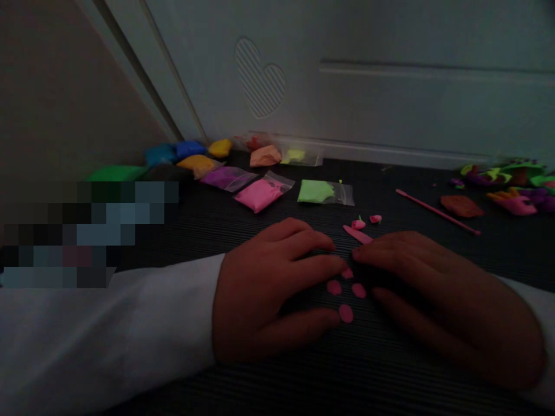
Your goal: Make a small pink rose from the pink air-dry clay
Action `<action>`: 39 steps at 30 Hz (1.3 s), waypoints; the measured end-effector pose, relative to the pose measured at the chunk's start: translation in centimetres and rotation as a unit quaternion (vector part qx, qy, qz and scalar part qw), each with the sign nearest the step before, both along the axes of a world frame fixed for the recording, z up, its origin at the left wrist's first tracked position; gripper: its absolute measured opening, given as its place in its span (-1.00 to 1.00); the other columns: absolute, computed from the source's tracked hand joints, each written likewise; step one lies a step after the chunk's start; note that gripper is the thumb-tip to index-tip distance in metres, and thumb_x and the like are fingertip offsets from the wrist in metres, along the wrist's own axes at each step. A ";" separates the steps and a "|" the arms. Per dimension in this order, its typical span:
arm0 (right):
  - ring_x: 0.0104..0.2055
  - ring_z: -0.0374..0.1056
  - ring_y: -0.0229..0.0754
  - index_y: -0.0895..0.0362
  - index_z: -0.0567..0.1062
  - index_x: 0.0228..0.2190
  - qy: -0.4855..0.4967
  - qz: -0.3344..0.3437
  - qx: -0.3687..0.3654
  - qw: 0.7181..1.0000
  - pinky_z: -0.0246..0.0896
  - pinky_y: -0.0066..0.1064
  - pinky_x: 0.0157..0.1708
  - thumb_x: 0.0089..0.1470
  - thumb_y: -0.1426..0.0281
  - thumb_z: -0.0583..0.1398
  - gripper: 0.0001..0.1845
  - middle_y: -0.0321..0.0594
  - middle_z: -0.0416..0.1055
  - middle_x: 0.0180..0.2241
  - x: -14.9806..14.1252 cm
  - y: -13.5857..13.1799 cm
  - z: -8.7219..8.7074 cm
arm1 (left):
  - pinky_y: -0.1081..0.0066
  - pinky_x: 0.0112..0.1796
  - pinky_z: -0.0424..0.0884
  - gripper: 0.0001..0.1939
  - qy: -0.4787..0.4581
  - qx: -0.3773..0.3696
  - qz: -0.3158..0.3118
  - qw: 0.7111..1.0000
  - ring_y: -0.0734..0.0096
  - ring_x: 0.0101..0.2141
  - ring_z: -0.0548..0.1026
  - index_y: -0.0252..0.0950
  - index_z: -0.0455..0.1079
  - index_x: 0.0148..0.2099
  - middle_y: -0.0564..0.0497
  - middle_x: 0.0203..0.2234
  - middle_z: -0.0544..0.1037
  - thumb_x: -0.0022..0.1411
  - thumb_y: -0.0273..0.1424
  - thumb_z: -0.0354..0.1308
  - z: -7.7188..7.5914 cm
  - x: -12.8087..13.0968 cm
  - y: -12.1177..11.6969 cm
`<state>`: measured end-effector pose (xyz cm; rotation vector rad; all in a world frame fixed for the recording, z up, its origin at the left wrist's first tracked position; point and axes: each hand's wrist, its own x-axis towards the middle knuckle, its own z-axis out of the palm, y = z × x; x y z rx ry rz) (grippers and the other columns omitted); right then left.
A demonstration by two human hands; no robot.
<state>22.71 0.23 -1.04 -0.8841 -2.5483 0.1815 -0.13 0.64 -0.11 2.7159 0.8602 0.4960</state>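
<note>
Across the lower middle of the frame, the left hand (277, 283) lies low over the dark ribbed surface (243, 387), its thumb and fingers spread and unclenched. Its thumb tip meets the edge of the nearest pink disc (346, 314), and its index fingertip is at the farthest of four small pink discs; the other two lie between. At lower right, the right hand (446, 300) has its thumb apart from its loosely extended fingers; a pink blade-shaped tool (358, 234) shows partly beyond them, and whether they press on it cannot be told.

Just past the tool sit two small pink buds (358, 223) with green bits. Toward the right, a thin pink rod (437, 211) lies slanted beside a reddish-brown lump (462, 205), with multicoloured modelled pieces (515, 202) at the right edge.

Left of centre are clear bags with soft-looking coloured material: a pink bag (263, 192), a light green bag (318, 192) with its contents at the left end and clear plastic at the right, a purple bag (228, 178) and an orange-yellow bag (199, 166). Farther back are a peach packet (265, 156), a yellow-green bag (299, 156) partly filled, and yellow, blue and teal packets (189, 149). Behind stands a pale panel (368, 104) with a ribbed heart (260, 78).
</note>
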 end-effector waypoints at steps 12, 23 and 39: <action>-0.01 0.14 -0.09 0.12 0.36 -0.11 -0.022 -0.011 0.040 0.999 0.06 -0.12 -0.06 0.00 0.53 0.05 -0.62 -0.16 0.31 -0.08 -0.1 -0.1 0.0 | 0.28 0.00 0.11 -0.60 -0.023 -0.003 0.013 1.000 0.29 -0.05 0.20 -0.30 0.28 0.02 -0.04 -0.03 0.31 0.13 -0.28 0.05 0.0 0.0 -0.2; -0.01 0.15 -0.14 0.11 0.36 -0.12 -0.001 -0.021 0.020 1.000 0.12 -0.20 -0.09 0.03 0.57 -0.01 -0.63 -0.18 0.31 -0.08 0.4 0.2 0.0 | 0.38 -0.21 0.26 -0.78 -0.079 -0.053 0.053 0.994 0.42 -0.25 0.32 -0.34 0.37 -0.29 -0.01 -0.34 0.41 0.25 -0.41 -0.09 0.2 -0.4 1.3; -0.04 0.18 -0.10 0.09 0.40 -0.14 -0.012 -0.025 0.022 0.999 0.15 -0.16 -0.12 0.03 0.53 0.02 -0.66 -0.16 0.32 -0.08 0.1 0.1 0.0 | 0.49 -0.34 0.28 -0.70 -0.199 -0.194 0.211 0.937 0.52 -0.37 0.39 -0.24 0.38 -0.27 0.15 -0.42 0.46 0.28 -0.25 -0.14 0.7 -0.7 2.1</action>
